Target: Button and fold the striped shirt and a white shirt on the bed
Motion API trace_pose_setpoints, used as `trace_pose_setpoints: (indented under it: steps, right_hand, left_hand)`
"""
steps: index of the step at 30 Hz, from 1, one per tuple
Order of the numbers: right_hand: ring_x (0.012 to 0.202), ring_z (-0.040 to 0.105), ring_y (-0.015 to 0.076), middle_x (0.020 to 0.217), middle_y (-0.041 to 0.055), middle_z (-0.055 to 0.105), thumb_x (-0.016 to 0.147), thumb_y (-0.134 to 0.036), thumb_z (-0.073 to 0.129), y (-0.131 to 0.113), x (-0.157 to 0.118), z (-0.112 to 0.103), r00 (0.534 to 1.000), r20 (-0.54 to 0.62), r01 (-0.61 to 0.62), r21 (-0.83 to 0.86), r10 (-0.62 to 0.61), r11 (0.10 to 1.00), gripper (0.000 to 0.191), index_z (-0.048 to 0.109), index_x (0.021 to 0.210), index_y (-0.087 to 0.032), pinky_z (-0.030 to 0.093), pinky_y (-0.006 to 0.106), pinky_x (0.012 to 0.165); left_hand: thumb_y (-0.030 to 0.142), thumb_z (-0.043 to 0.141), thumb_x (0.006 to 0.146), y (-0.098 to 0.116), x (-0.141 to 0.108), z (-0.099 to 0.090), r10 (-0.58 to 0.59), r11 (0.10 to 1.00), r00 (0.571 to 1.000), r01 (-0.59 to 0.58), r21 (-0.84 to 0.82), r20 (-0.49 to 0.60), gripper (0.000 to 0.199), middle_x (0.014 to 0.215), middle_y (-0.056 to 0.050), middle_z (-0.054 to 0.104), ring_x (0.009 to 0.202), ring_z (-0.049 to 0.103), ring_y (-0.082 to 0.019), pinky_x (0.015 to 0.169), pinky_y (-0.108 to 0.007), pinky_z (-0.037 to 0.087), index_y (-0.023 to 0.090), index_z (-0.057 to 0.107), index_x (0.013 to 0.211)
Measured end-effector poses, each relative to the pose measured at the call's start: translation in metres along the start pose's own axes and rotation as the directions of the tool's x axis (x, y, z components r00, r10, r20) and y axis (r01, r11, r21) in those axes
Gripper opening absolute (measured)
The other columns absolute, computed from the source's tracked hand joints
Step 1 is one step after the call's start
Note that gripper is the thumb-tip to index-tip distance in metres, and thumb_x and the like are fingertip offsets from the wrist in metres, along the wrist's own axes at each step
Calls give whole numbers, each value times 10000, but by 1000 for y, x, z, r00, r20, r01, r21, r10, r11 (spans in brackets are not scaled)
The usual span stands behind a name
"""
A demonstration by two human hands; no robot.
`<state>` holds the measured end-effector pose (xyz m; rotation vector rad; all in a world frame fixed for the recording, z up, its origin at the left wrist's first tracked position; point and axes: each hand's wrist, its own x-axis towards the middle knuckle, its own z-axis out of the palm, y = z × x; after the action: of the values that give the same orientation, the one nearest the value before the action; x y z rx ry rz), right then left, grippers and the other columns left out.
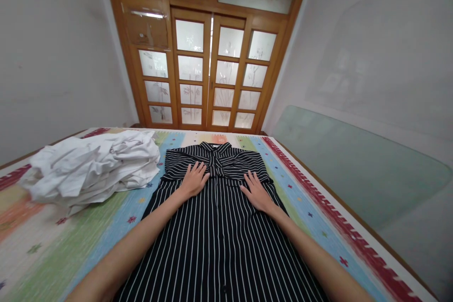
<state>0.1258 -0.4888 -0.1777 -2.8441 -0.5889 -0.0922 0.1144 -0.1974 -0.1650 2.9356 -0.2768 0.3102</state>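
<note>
A black shirt with white stripes (pixel 215 226) lies front up, its collar at the far end and its lower part running out of view at the bottom. Across its chest the cloth is bunched in folds. My left hand (pixel 194 180) rests flat on the left side of the chest, fingers spread. On the right side, my right hand (pixel 257 192) lies on the cloth with its fingers apart. Neither hand grips the fabric.
A heap of white cloth (pixel 95 165) sits at the left on the colourful patterned bed cover (pixel 81 236). Beyond the far edge stand wooden doors with glass panes (pixel 208 71). Walls rise on both sides, the right one with a pale green panel (pixel 347 160).
</note>
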Motion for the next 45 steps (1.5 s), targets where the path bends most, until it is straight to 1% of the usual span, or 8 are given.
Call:
trace_pose_setpoints:
  steps: [5, 10, 15, 24, 31, 35, 38, 45]
  right_hand:
    - [1477, 53, 233, 1596, 80, 153, 940, -644, 186, 23, -50, 4, 997, -37, 64, -3, -65, 998, 785, 255, 1519, -118, 122, 434, 1198]
    - [1466, 133, 252, 1581, 119, 207, 941, -633, 158, 48, -80, 16, 991, -116, -64, -15, 62, 998, 807, 184, 1532, -86, 134, 448, 1202]
    - [1460, 163, 272, 1570, 134, 227, 915, -678, 203, 56, -97, 18, 995, -97, -32, -61, 26, 998, 845, 228, 1525, -94, 132, 468, 1199]
    - [1464, 106, 302, 1581, 106, 189, 902, -692, 276, 40, -126, 2, 999, -32, -14, -92, 11, 996, 818, 297, 1506, -142, 124, 516, 1188]
    - [1472, 8, 255, 1597, -55, 98, 947, -599, 317, -18, -161, -17, 935, 183, 301, 42, -304, 953, 645, 161, 1523, -355, 76, 504, 1197]
    - [1469, 19, 303, 1600, 30, 145, 917, -641, 325, -1, -160, -8, 997, 34, 73, 7, -73, 997, 715, 298, 1512, -245, 128, 541, 1182]
    - [1442, 172, 379, 1535, 172, 318, 857, -656, 410, 35, -162, 1, 982, -140, -123, 47, 128, 991, 800, 419, 1442, -110, 206, 577, 1154]
    - [1173, 570, 316, 1325, 155, 559, 780, -537, 556, 70, -176, -14, 950, -213, -115, 437, 227, 892, 620, 500, 1288, -186, 458, 482, 1008]
  left_hand:
    - [492, 183, 998, -37, -71, -17, 128, 984, 990, -119, -131, 64, 600, 1568, -60, 275, 1467, 160, -212, 1189, -416, 195, 168, 353, 1474]
    - [489, 255, 986, -75, -140, -25, 36, 997, 999, -35, -67, 10, 585, 1564, -51, 270, 1451, 216, -223, 1172, -436, 257, 202, 319, 1491]
    - [507, 289, 969, -90, -182, -32, 28, 1000, 999, -28, 12, 46, 582, 1539, -38, 317, 1429, 279, -237, 1167, -469, 260, 246, 330, 1487]
    - [545, 369, 944, -64, -224, -54, 69, 998, 989, -70, 1, 128, 610, 1546, -18, 277, 1446, 208, -293, 1144, -561, 238, 319, 252, 1498]
    - [583, 458, 896, -8, -243, -67, 279, 958, 935, -256, -128, 221, 715, 1559, 11, 252, 1450, 212, -270, 1157, -534, 227, 392, 142, 1508]
    - [572, 401, 920, -26, -243, -47, 38, 998, 993, -33, -47, 110, 625, 1553, -33, 291, 1442, 235, -296, 1143, -537, 270, 308, 332, 1483]
    - [586, 426, 891, -56, -250, -31, -150, 989, 987, 149, -27, -62, 665, 1527, -116, 352, 1418, 288, -325, 1122, -505, 331, 177, 456, 1414]
    - [615, 517, 773, -69, -249, -52, -310, 925, 943, 269, -269, -123, 476, 1351, -95, 581, 1250, 524, -319, 1043, -456, 421, 214, 692, 960]
